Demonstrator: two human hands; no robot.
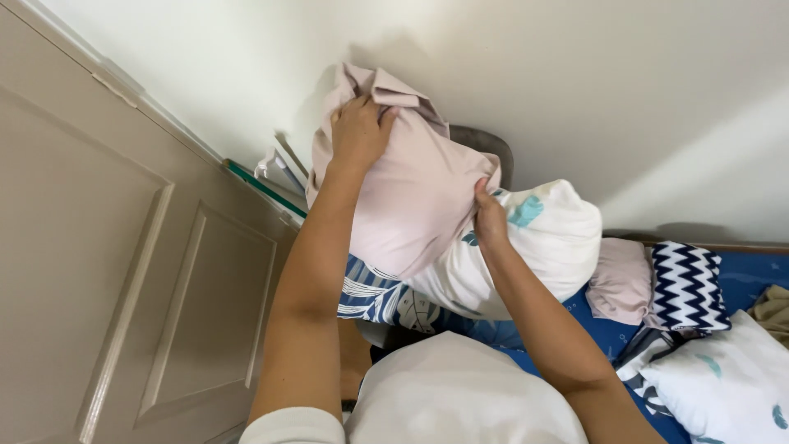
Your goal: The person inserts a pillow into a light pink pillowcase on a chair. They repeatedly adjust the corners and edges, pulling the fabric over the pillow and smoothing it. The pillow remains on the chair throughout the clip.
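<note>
A pale pink pillow (411, 189) is held up against the white wall, above a white pillow with teal leaf prints (542, 238). My left hand (359, 131) grips the pink pillow's top corner, fingers closed on the fabric. My right hand (489, 218) pinches its lower right edge, where it meets the white pillow. Under both lies a blue and white patterned cloth (374, 296).
A beige panelled door (123, 271) fills the left. A dark chair back (485, 144) shows behind the pillows. On the blue bedsheet (748, 275) lie a pink cushion (620, 279), a navy zigzag cushion (686, 284) and another white leaf-print pillow (723, 382).
</note>
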